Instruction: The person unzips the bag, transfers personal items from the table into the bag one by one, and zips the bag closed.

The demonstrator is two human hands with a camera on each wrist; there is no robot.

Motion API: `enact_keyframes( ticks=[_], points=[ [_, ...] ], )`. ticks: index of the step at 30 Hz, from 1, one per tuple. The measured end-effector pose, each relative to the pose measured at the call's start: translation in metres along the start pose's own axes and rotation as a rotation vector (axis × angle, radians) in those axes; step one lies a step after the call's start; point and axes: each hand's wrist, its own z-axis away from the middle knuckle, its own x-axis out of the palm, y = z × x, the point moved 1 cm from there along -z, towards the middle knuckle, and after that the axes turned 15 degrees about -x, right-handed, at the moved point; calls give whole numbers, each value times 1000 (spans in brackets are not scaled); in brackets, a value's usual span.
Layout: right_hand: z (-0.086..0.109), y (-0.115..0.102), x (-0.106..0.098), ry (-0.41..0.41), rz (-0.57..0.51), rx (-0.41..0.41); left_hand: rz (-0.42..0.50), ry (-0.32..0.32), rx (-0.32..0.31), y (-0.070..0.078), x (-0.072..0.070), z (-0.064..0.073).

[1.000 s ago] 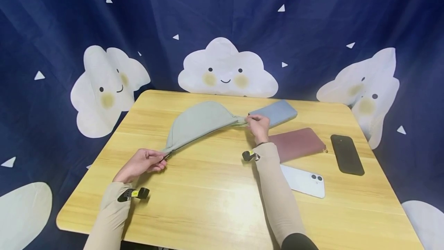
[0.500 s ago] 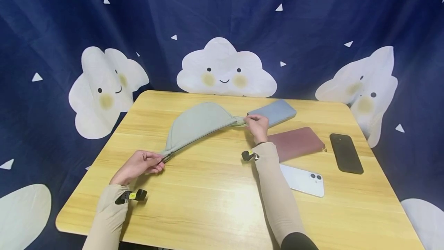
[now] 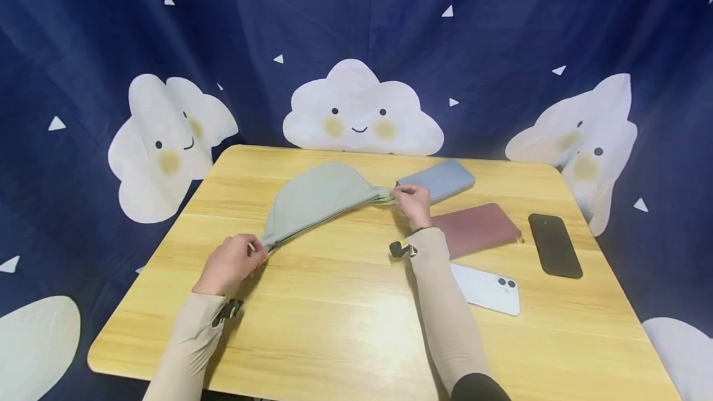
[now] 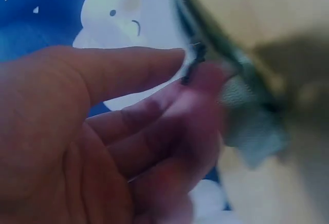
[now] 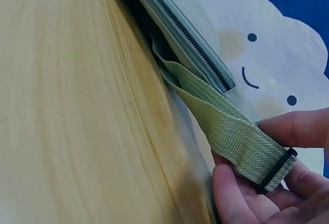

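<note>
A pale grey-green belt bag [image 3: 323, 197] lies on the wooden table, its curved side away from me and its zipper [image 5: 177, 23] along the near edge. At the bag's left end, my left hand [image 3: 231, 263] pinches a small dark zipper pull [image 4: 193, 63] between thumb and forefinger; the left wrist view is blurred. My right hand [image 3: 414, 203] holds the green webbing strap [image 5: 234, 131] at the bag's right end, near a black strap slider [image 5: 278, 170]. The zipper looks closed at the right end.
A blue wallet [image 3: 442, 179] lies behind my right hand. Right of my right forearm are a dark red wallet [image 3: 479, 229], a white phone [image 3: 484, 289] and a black phone [image 3: 555, 245]. A dark blue cloud-print curtain [image 3: 479, 48] hangs behind the table [image 3: 328, 327].
My left hand has turned at the wrist, its back now facing up, and shifted slightly right while staying at the bag's left end. My right hand and the bag have hardly moved.
</note>
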Motion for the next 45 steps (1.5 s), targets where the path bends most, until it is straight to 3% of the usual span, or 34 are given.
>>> enact_keyframes(
  ticks=[4, 9, 13, 18, 25, 30, 36, 40, 45],
  points=[
    [-1, -1, 1, -14, 33, -1, -80, 192, 73, 24, -6, -9],
    [-1, -2, 1, -30, 73, -7, -181, 294, 254, 57, 5, -39],
    [-1, -2, 0, -45, 104, -13, -344, 258, 344, 74, 23, -58],
    [2, -3, 1, -55, 155, -45, -458, 184, 368, 83, 38, -69],
    [2, -9, 3, -37, 247, -197, -456, 153, 416, 86, 41, -73],
    [6, -17, 10, -75, 336, -336, -336, 108, 425, 88, 35, -76],
    [12, -28, 27, -233, 422, -509, -246, 77, 455, 93, 26, -80],
    [15, -28, 40, -448, 492, -582, -206, 85, 449, 99, 18, -78],
    [22, -25, 53, -672, 565, -585, -167, 91, 405, 102, 10, -76]
  ],
)
